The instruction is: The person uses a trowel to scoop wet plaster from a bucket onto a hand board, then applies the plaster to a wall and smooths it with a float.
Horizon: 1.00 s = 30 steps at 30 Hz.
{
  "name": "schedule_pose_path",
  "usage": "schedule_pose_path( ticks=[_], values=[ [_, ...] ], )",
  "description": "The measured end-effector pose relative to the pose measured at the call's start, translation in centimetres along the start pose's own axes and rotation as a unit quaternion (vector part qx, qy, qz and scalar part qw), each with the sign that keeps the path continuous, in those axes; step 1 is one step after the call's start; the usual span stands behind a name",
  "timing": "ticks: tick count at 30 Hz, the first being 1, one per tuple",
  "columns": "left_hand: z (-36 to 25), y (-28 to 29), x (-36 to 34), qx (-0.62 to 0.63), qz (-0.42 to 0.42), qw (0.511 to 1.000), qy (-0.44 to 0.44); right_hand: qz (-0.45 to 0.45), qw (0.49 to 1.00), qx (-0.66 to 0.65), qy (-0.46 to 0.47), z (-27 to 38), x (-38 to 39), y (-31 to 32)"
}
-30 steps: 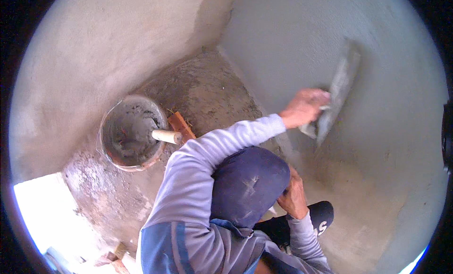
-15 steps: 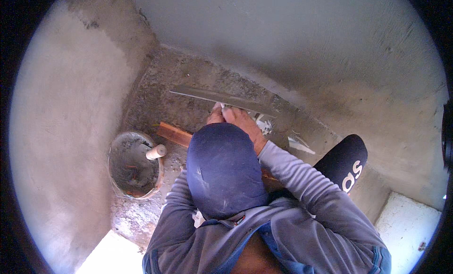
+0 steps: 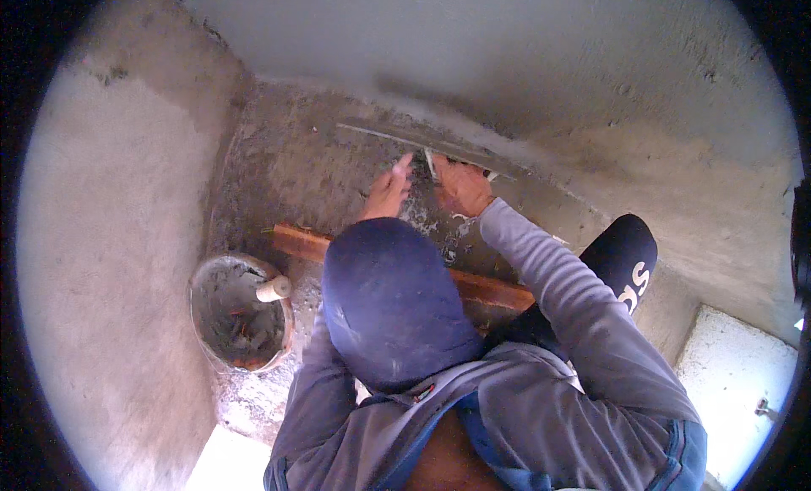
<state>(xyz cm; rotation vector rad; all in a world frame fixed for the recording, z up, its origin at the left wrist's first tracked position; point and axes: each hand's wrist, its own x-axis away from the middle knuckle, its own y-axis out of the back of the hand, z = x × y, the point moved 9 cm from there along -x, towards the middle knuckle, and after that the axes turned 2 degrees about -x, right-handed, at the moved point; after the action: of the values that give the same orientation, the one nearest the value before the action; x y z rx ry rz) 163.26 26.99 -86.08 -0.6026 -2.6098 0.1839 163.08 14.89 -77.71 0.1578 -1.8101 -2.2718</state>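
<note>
One long, flat trowel (image 3: 405, 141) hangs near the foot of a grey wall (image 3: 473, 60), the right hand (image 3: 460, 188) closed around its back. The left hand (image 3: 389, 192), fingers loosely spread, is just beside it; from here I cannot tell whether they touch. On the floor (image 3: 283, 153), one bucket (image 3: 288, 329) holds grey mix (image 3: 230, 309) and one wooden-handled tool (image 3: 273, 289).

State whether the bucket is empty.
Not empty: grey mix lies in the bucket, and a pale handle shows at its rim. Depth cannot be told.
</note>
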Motion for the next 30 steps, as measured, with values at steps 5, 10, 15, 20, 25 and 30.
schedule_pose_path(
  ticks=[5, 10, 15, 20, 25, 30],
  values=[
    [3.6, 3.4, 8.6, 0.233, 0.038, 0.966, 0.107, 0.112, 0.983, -0.050, -0.137, -5.9, -1.5, -2.4],
    [-15.2, 3.3, 18.1, 0.151, -0.010, 0.977, -0.150, 0.142, 0.974, 0.027, -0.174, -9.3, -2.8, -2.4],
    [-26.1, 0.2, 23.4, -0.249, -0.011, 0.861, -0.444, 0.089, 0.973, 0.039, -0.209, -11.4, 1.6, 2.4],
    [-26.0, -10.3, 27.1, -0.154, 0.342, 0.814, -0.444, -0.036, 0.993, -0.023, -0.113, -4.6, 7.2, 10.5],
    [-21.7, -14.0, 26.8, -0.383, 0.387, 0.767, -0.340, 0.053, 0.997, -0.023, 0.046, -1.9, 4.2, 3.5],
    [-24.2, -11.8, 28.4, -0.252, 0.307, 0.840, -0.370, 0.026, 0.992, 0.121, -0.021, -0.5, -3.3, -0.7]
  ],
)
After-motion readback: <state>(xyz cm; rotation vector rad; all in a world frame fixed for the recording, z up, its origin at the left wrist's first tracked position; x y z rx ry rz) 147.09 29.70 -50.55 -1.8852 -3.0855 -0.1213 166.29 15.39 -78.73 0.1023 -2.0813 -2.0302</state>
